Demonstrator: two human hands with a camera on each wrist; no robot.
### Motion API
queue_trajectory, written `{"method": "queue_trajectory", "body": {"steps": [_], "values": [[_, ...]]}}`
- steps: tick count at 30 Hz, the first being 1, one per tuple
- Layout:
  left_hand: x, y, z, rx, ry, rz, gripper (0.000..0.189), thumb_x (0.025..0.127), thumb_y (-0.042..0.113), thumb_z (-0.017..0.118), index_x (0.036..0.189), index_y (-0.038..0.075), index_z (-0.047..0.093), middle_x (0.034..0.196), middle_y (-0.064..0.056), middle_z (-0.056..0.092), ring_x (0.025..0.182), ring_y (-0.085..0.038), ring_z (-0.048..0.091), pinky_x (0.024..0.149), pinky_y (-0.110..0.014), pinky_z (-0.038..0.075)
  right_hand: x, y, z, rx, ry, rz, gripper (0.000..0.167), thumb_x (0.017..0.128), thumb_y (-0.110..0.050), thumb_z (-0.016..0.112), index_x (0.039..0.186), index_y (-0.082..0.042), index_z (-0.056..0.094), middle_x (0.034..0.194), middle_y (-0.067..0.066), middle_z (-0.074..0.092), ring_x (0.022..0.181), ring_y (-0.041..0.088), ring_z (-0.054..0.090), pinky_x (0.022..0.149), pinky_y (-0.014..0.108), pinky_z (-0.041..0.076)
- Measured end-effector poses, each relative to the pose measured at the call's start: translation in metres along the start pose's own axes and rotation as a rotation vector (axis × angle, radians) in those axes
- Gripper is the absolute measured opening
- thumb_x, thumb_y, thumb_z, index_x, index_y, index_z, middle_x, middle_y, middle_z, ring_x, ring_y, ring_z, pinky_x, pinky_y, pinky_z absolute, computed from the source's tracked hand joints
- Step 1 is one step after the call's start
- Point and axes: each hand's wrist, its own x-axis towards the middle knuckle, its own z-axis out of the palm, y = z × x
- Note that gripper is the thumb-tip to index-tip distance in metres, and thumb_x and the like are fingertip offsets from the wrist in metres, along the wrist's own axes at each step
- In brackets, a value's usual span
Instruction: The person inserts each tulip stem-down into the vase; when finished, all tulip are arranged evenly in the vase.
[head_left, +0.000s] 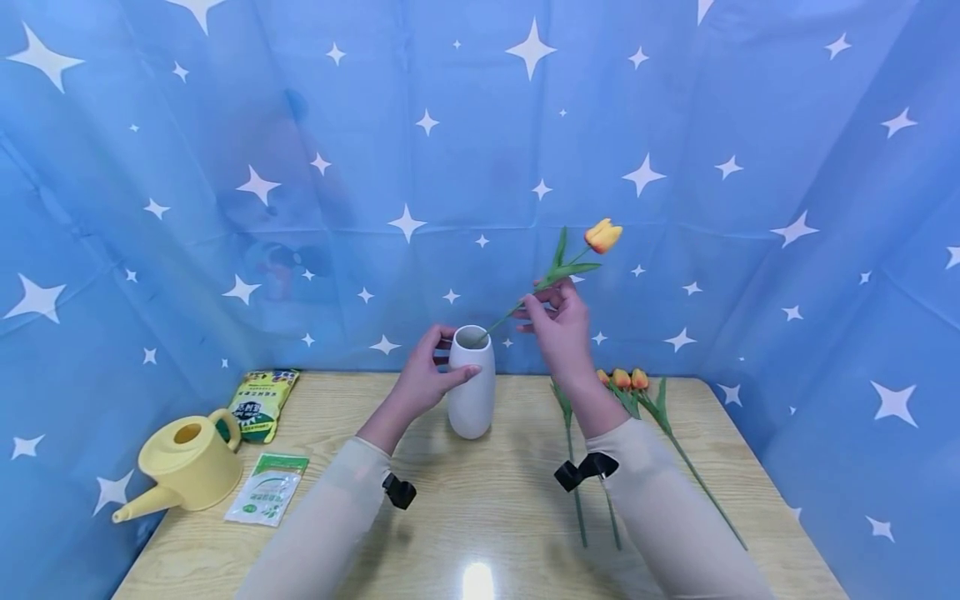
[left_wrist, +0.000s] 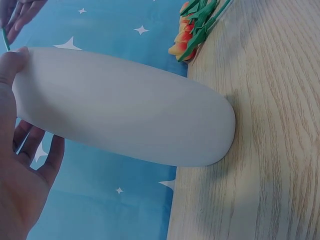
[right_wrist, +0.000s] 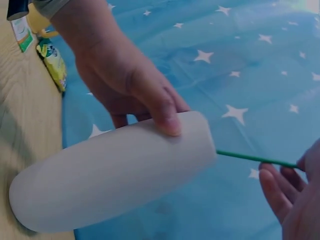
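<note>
A white vase [head_left: 471, 396] stands upright on the table. My left hand [head_left: 431, 375] grips it near the rim, thumb in front and fingers behind; the left wrist view shows the vase [left_wrist: 125, 105] from close by. Between the thumb and fingers of my right hand [head_left: 558, 329] is the stem of a yellow-orange tulip [head_left: 603, 236] with green leaves. The tulip slants, its bloom up to the right and its lower stem end inside the vase mouth. In the right wrist view the green stem [right_wrist: 255, 158] runs from the vase opening to my right hand [right_wrist: 300, 200].
Several more tulips [head_left: 621, 379] lie on the right of the wooden table [head_left: 517, 500], partly under my right forearm. At the left are a yellow watering can [head_left: 198, 467], a white-green packet [head_left: 268, 490] and a yellow-green bag [head_left: 262, 404]. A blue starred curtain [head_left: 360, 167] hangs behind.
</note>
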Motion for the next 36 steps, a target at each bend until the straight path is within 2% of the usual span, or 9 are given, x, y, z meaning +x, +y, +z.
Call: {"method": "queue_trajectory", "body": {"steps": [5, 8, 12, 19, 25, 28, 31, 36], "values": [[0.0, -0.001, -0.001, 0.008, 0.0, -0.003, 0.056, 0.095, 0.036, 0.091, 0.138, 0.023, 0.058, 0.136, -0.003, 0.063, 0.128, -0.034, 0.065, 0.106, -0.058, 0.058, 0.0, 0.004, 0.01, -0.037, -0.042, -0.002, 0.019, 0.109, -0.004, 0.069, 0.124, -0.005, 0.058, 0.108, 0.024, 0.072, 0.091, 0.037, 0.081, 0.075, 0.04, 0.069], [0.0, -0.001, -0.001, 0.006, 0.0, -0.001, 0.056, 0.095, 0.037, 0.091, 0.138, 0.023, 0.058, 0.136, -0.003, 0.063, 0.128, -0.035, 0.065, 0.106, -0.058, 0.059, 0.001, 0.006, 0.016, -0.065, -0.074, -0.005, 0.016, 0.109, -0.006, 0.069, 0.121, -0.003, 0.06, 0.108, 0.024, 0.072, 0.092, 0.04, 0.08, 0.076, 0.042, 0.069], [0.0, 0.0, -0.001, 0.0, -0.001, 0.006, 0.056, 0.095, 0.035, 0.091, 0.137, 0.021, 0.058, 0.136, -0.004, 0.063, 0.128, -0.037, 0.064, 0.106, -0.058, 0.058, 0.002, 0.007, 0.023, -0.104, -0.108, -0.013, 0.014, 0.109, -0.007, 0.07, 0.12, -0.002, 0.063, 0.107, 0.023, 0.073, 0.093, 0.038, 0.081, 0.078, 0.044, 0.069], [0.0, 0.0, -0.001, 0.006, -0.007, 0.009, 0.056, 0.096, 0.036, 0.091, 0.138, 0.02, 0.057, 0.136, -0.006, 0.063, 0.129, -0.039, 0.064, 0.106, -0.058, 0.058, 0.003, 0.009, 0.032, -0.141, -0.155, -0.025, 0.012, 0.107, -0.005, 0.071, 0.116, 0.001, 0.066, 0.106, 0.023, 0.074, 0.096, 0.033, 0.078, 0.084, 0.055, 0.068], [-0.001, 0.002, 0.0, 0.006, -0.009, 0.004, 0.055, 0.097, 0.036, 0.09, 0.138, 0.02, 0.057, 0.137, -0.006, 0.062, 0.129, -0.039, 0.064, 0.106, -0.058, 0.058, 0.002, 0.012, 0.035, -0.189, -0.186, -0.012, 0.015, 0.107, -0.006, 0.073, 0.117, 0.001, 0.067, 0.106, 0.017, 0.074, 0.097, 0.031, 0.075, 0.079, 0.038, 0.067], [-0.001, 0.002, -0.001, 0.006, -0.012, 0.005, 0.055, 0.097, 0.035, 0.09, 0.138, 0.02, 0.057, 0.137, -0.006, 0.062, 0.129, -0.038, 0.063, 0.106, -0.058, 0.058, 0.002, 0.011, 0.036, -0.212, -0.193, -0.019, 0.015, 0.106, -0.006, 0.073, 0.118, 0.0, 0.067, 0.105, 0.016, 0.074, 0.095, 0.031, 0.074, 0.076, 0.033, 0.066], [0.0, 0.002, -0.001, 0.01, -0.008, 0.006, 0.055, 0.096, 0.036, 0.09, 0.137, 0.021, 0.057, 0.136, -0.005, 0.062, 0.129, -0.036, 0.063, 0.107, -0.057, 0.058, 0.004, 0.01, 0.038, -0.256, -0.198, -0.052, 0.013, 0.105, -0.006, 0.074, 0.116, 0.0, 0.069, 0.103, 0.014, 0.074, 0.092, 0.029, 0.071, 0.077, 0.033, 0.062], [0.0, 0.002, -0.001, 0.01, -0.007, 0.004, 0.055, 0.096, 0.037, 0.091, 0.137, 0.022, 0.057, 0.136, -0.004, 0.061, 0.129, -0.037, 0.063, 0.107, -0.057, 0.058, 0.005, 0.01, 0.041, -0.347, -0.207, -0.096, 0.006, 0.104, -0.006, 0.074, 0.109, -0.003, 0.073, 0.096, 0.01, 0.072, 0.088, 0.026, 0.067, 0.079, 0.038, 0.058]]}}
